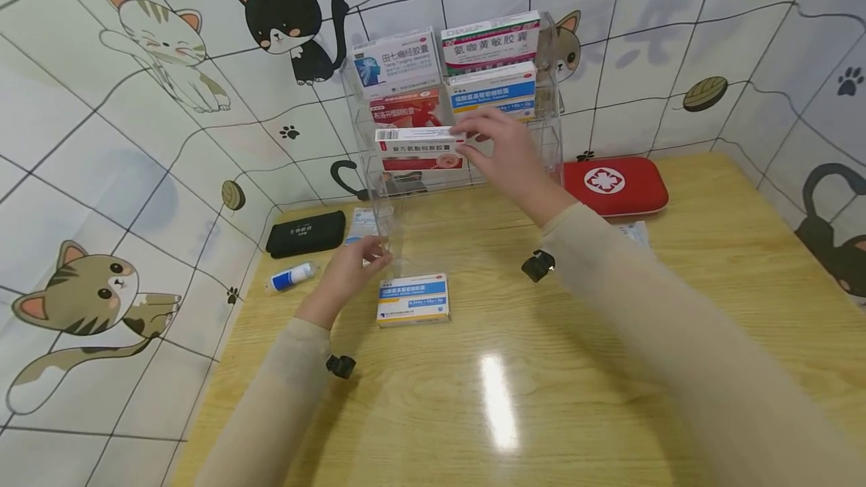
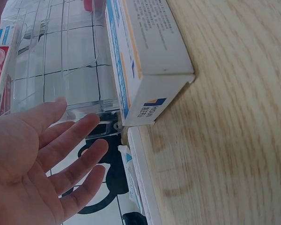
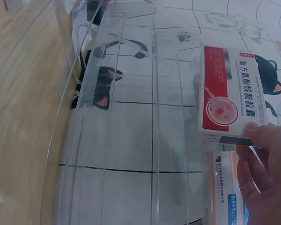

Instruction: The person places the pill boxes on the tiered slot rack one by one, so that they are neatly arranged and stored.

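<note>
My right hand point(image 1: 504, 152) pinches the right end of a white-and-red medicine box point(image 1: 421, 150), thumb on its front face in the right wrist view. The box is at the left column of a clear acrylic rack point(image 1: 551, 149), in front of and below a red medicine box point(image 1: 406, 109). My left hand point(image 1: 348, 273) has its fingers loosely extended beside the rack's lower left side, palm showing in the left wrist view. Close to its fingers, a blue-and-white medicine box point(image 1: 413, 300) lies flat on the table.
Other medicine boxes fill the rack's upper tiers, including a blue-and-white one point(image 1: 492, 89) and a green-and-magenta one point(image 1: 490, 45). On the table are a black case point(image 1: 306, 234), a small white-and-blue bottle point(image 1: 293, 276), a Surgical-marked packet point(image 1: 365, 224) and a red first-aid case point(image 1: 617, 188).
</note>
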`<control>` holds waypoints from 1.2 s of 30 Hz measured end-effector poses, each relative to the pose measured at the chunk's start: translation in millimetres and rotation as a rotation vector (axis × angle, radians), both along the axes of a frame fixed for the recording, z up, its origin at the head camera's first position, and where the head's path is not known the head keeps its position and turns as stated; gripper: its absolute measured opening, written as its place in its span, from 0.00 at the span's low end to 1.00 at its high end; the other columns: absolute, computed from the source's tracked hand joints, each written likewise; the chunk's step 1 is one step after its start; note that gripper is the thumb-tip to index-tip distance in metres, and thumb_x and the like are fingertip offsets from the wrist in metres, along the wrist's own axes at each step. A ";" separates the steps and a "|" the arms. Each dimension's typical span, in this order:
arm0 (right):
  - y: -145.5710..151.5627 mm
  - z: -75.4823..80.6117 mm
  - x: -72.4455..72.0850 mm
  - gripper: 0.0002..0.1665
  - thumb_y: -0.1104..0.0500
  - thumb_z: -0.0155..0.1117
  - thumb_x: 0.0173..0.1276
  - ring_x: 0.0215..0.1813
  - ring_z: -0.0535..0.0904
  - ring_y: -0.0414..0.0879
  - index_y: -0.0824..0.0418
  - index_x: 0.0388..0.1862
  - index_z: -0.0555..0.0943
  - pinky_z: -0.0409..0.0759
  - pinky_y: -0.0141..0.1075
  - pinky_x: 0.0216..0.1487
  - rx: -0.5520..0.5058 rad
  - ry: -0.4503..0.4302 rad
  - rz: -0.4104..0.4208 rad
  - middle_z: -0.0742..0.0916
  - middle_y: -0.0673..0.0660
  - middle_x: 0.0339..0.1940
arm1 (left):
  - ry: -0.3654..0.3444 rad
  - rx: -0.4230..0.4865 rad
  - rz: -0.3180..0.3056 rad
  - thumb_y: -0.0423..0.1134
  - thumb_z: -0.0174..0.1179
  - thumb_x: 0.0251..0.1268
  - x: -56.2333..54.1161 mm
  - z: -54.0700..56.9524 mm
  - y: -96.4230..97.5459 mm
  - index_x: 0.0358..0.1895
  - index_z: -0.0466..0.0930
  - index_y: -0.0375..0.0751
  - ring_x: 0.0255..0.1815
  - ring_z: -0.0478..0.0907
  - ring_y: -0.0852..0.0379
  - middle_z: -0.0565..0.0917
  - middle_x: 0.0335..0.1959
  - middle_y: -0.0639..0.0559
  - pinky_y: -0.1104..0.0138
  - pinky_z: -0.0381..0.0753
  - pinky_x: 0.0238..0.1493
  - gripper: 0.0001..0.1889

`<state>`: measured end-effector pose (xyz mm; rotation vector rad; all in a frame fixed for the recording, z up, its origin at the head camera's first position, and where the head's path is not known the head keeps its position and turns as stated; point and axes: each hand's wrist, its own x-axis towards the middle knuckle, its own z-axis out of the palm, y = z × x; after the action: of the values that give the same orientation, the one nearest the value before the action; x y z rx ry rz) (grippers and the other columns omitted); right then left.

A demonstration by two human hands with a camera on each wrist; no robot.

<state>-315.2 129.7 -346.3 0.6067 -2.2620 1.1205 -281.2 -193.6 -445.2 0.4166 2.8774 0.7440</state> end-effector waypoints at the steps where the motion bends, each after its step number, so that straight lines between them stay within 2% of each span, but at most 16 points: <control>1: -0.8 -1.3 -2.6 0.15 0.60 0.73 0.69 0.54 0.84 0.47 0.57 0.54 0.88 0.84 0.40 0.59 0.000 -0.004 0.001 0.86 0.53 0.59 | 0.000 0.001 0.001 0.47 0.62 0.76 0.2 -0.3 -0.3 0.71 0.74 0.45 0.55 0.85 0.47 0.88 0.54 0.46 0.49 0.83 0.57 0.25; 9: -3.3 -13.9 -11.5 0.15 0.62 0.73 0.69 0.55 0.83 0.48 0.58 0.53 0.88 0.85 0.42 0.59 -0.052 -0.062 -0.004 0.85 0.53 0.59 | -0.004 0.004 -0.001 0.47 0.61 0.77 0.3 -1.8 -1.5 0.71 0.74 0.45 0.56 0.85 0.47 0.88 0.55 0.47 0.48 0.83 0.58 0.25; 14: -9.2 -25.2 -18.3 0.16 0.61 0.72 0.70 0.58 0.82 0.49 0.57 0.55 0.87 0.84 0.44 0.60 -0.029 -0.126 -0.013 0.85 0.54 0.61 | -0.005 0.008 0.001 0.46 0.61 0.77 0.1 -0.5 -2.4 0.71 0.74 0.44 0.56 0.85 0.46 0.88 0.54 0.47 0.48 0.83 0.57 0.25; 20: -17.7 -31.7 -22.5 0.16 0.61 0.73 0.69 0.57 0.83 0.49 0.56 0.55 0.88 0.85 0.43 0.59 -0.033 -0.116 0.013 0.86 0.54 0.60 | -0.014 0.008 0.003 0.47 0.61 0.77 0.8 0.8 -4.5 0.72 0.74 0.44 0.57 0.84 0.46 0.88 0.55 0.46 0.48 0.83 0.58 0.25; 24: -19.4 -33.3 -22.7 0.20 0.60 0.73 0.70 0.59 0.83 0.49 0.56 0.61 0.85 0.84 0.43 0.61 0.008 -0.120 0.017 0.85 0.55 0.64 | -0.020 0.008 0.010 0.47 0.61 0.77 0.7 -0.2 -5.7 0.72 0.74 0.45 0.57 0.84 0.46 0.88 0.55 0.47 0.48 0.83 0.58 0.25; 26: -18.3 -33.9 -19.3 0.25 0.61 0.73 0.70 0.61 0.82 0.50 0.56 0.65 0.82 0.83 0.43 0.63 0.019 -0.128 0.003 0.82 0.56 0.67 | -0.018 0.009 0.006 0.47 0.61 0.77 0.2 -1.0 -5.5 0.72 0.74 0.44 0.56 0.85 0.46 0.88 0.55 0.47 0.48 0.83 0.57 0.25; 29: -15.2 -34.9 -8.0 0.31 0.62 0.73 0.68 0.63 0.79 0.52 0.55 0.69 0.78 0.82 0.44 0.64 -0.020 -0.157 -0.023 0.79 0.57 0.69 | -0.010 0.015 -0.001 0.46 0.61 0.77 -0.7 -1.5 -4.4 0.71 0.75 0.44 0.56 0.85 0.46 0.88 0.55 0.47 0.48 0.83 0.57 0.25; 32: -12.0 -37.7 8.4 0.29 0.64 0.73 0.67 0.60 0.79 0.53 0.57 0.67 0.80 0.82 0.46 0.62 -0.085 -0.192 -0.024 0.79 0.58 0.67 | -0.001 0.015 -0.005 0.46 0.62 0.76 -1.1 -1.2 -3.5 0.71 0.75 0.44 0.55 0.85 0.47 0.88 0.54 0.47 0.48 0.83 0.57 0.24; 36: -9.9 -51.0 31.0 0.25 0.64 0.72 0.67 0.56 0.81 0.54 0.60 0.63 0.81 0.84 0.48 0.58 -0.103 -0.222 0.001 0.82 0.59 0.62 | -0.001 0.017 0.000 0.46 0.62 0.76 -1.0 -0.2 -3.0 0.71 0.75 0.44 0.55 0.85 0.47 0.88 0.54 0.48 0.49 0.83 0.57 0.24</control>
<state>-284.3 119.8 -397.3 0.4620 -2.3694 1.3536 -282.2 -196.6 -445.4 0.4186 2.8714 0.7688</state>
